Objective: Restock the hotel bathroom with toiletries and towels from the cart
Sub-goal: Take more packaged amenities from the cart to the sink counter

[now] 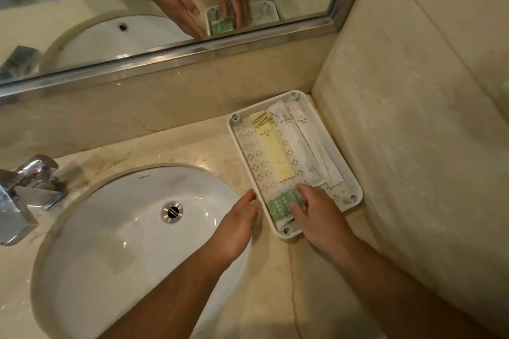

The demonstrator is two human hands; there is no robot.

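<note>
A white perforated amenity tray [347, 170] lies on the marble counter in the corner by the wall. In it lie a long yellow packet [272, 146] and two long white packets [300, 146] side by side. At the tray's near end sits a small green-and-white packet [281, 205]. My right hand [319, 215] rests on that green packet, fingertips pressing its right edge. My left hand [237, 224] lies flat and empty against the tray's left rim, fingers together.
A white oval sink [110, 228] with a chrome drain fills the counter to the left. A chrome faucet [24, 187] stands at the far left. A framed mirror [192, 47] runs along the back; a marble wall [427, 146] closes the right side.
</note>
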